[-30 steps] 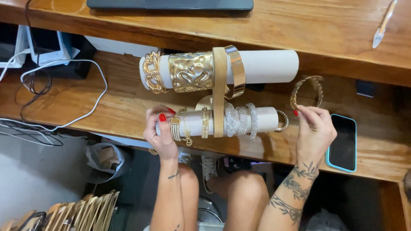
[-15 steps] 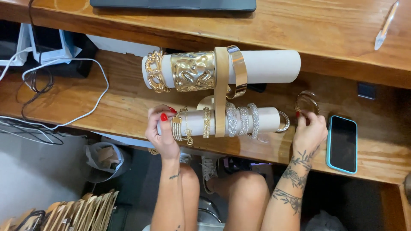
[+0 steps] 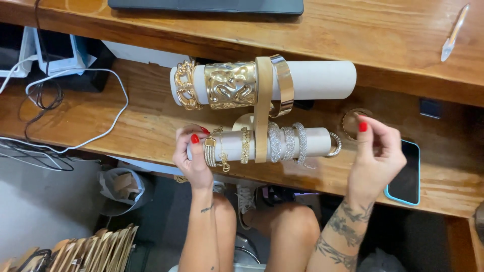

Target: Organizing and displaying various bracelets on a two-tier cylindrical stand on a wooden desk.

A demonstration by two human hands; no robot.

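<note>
A tan display stand [image 3: 262, 108] on the wooden desk carries two white rolls. The upper roll [image 3: 317, 80] bears wide gold cuffs [image 3: 230, 84] and a chain bracelet. The lower roll [image 3: 315, 142] bears thin gold bracelets [image 3: 214, 151] and sparkling silver ones [image 3: 287, 143]. My left hand [image 3: 190, 158] grips the lower roll's left end, with its fingers against the gold bracelets. My right hand [image 3: 377, 156] pinches a round gold bangle [image 3: 351, 122] just right of the lower roll's free end. The fingers hide part of the bangle.
A phone in a blue case [image 3: 406, 172] lies on the desk [image 3: 101, 126] right of my hand. A pen [image 3: 454, 32] and a dark laptop edge [image 3: 206, 6] sit on the upper shelf. White cables [image 3: 75, 111] trail at left. A lined bin [image 3: 123, 186] stands below.
My right hand has brought the gold bangle down and left, closer to the lower roll's right end, and turned its wrist. My left hand has stayed on the roll's left end.
</note>
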